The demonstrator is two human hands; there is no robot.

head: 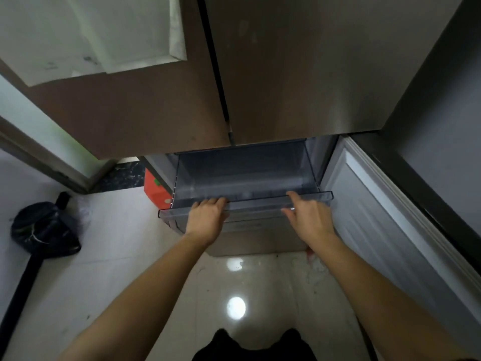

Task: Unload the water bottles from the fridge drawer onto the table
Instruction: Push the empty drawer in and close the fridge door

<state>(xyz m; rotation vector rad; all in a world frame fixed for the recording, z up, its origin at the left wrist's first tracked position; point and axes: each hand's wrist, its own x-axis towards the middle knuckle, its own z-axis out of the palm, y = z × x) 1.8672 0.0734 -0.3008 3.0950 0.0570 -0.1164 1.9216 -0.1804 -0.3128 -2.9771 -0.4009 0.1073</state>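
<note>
The clear fridge drawer (pixel 247 175) is seen drawn out at the centre of the frame, below the closed upper doors (pixel 286 74). Its front lip is gripped by the left hand (pixel 208 217), fingers curled over the edge, and by the right hand (pixel 309 217), fingers laid over it with the thumb beneath. A black bag (pixel 44 230) is seen on the floor (pixel 117 256) at the left.

My left hand (pixel 205 217) and right hand (pixel 309 217), at the fridge drawer (pixel 247 170) front lip, are bare. My left forearm (pixel 145 280) and right forearm (pixel 369 277) are uncovered all the way back from the drawer. My black garment (pixel 250 345) is straight below the drawer, two rounded humps on top; shirt or trousers, can't tell.
</note>
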